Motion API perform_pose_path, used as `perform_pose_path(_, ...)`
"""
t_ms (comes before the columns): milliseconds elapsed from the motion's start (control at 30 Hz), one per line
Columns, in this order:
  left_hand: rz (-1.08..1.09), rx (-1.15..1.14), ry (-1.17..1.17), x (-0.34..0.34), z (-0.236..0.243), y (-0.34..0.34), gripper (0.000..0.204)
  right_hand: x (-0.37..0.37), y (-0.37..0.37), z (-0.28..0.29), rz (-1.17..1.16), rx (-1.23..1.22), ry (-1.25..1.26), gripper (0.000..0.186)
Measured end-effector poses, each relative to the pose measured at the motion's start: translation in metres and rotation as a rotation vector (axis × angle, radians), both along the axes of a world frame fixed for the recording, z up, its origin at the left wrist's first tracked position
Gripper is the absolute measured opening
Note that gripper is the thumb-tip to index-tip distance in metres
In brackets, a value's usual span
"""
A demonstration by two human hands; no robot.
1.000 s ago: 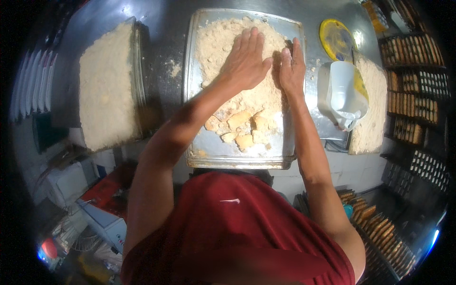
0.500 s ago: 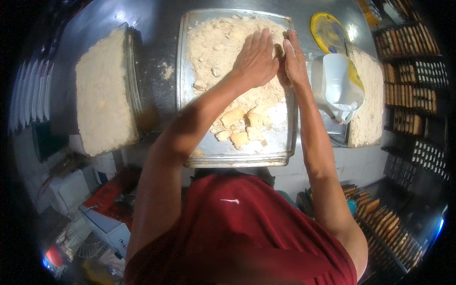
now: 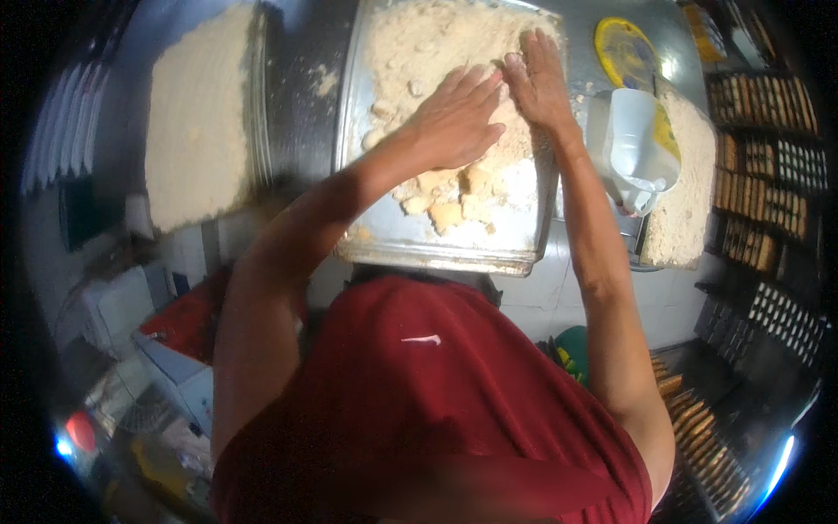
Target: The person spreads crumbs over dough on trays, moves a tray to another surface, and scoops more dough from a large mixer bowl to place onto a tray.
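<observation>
Head camera: hands [image 3: 458,120] [image 3: 539,86] lie flat, seemingly touching crumbly dough [image 3: 428,42].

No words or numbers can be read. The dark red shirt [image 3: 471,402] bears one small white curved mark [image 3: 422,339] on its front. The white jug [image 3: 631,135] has a yellow patch [image 3: 666,141] on its right side; any print there is too blurred to make out.
</observation>
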State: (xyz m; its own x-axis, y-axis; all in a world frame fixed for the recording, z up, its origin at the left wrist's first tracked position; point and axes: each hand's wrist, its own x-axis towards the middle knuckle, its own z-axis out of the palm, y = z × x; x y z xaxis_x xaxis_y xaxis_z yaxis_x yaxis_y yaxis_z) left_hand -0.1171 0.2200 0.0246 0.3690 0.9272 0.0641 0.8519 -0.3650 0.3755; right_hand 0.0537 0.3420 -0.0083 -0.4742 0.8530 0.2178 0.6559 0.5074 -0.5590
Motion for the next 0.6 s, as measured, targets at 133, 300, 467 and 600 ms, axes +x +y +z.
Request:
perform_pose_path(133,0.232,0.007,-0.108,-0.041,0.018,-0.066,0.056,-0.026,-0.061,0.025,0.303,-0.008,-0.284,0.091)
perform_pose_path(300,0.513,0.033,-0.373,-0.090,-0.008,-0.137,0.075,-0.046,-0.114,0.034,0.530,-0.015,-0.299,0.099)
perform_pose_path(467,0.525,0.053,-0.210,-0.082,-0.029,-0.168,0.083,-0.075,-0.129,0.009,0.533,0.091,-0.379,0.104)
perform_pose_path(600,0.509,0.079,-0.216,-0.089,-0.041,-0.184,0.080,-0.063,-0.166,0.018,0.813,0.062,-0.397,0.100)
